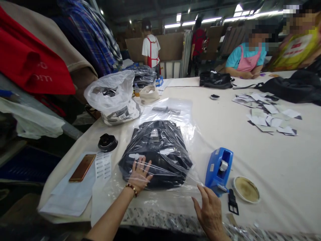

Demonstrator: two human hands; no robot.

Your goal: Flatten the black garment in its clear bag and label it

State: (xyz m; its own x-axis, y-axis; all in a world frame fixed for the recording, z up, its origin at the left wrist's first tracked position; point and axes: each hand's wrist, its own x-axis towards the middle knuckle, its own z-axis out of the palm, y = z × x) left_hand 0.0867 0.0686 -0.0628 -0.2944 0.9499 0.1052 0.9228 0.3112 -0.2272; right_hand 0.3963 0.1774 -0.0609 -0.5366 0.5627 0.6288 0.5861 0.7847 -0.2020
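A folded black garment (160, 147) lies inside a clear plastic bag (185, 117) on the white table (225, 134). My left hand (139, 172) rests flat on the near left corner of the bagged garment, fingers spread. A beaded bracelet circles that wrist. My right hand (209, 211) lies at the near right corner of the bag, fingers loosely extended and touching the plastic, just below a blue tape dispenser (218, 170).
A phone (82, 167) and label sheet (103, 165) lie at left beside a black round object (107, 142). A white bag of packed items (112, 97) stands behind. A small dish (246, 189) and black clip (232, 202) sit right. Scattered cards (268, 113) and co-workers are farther back.
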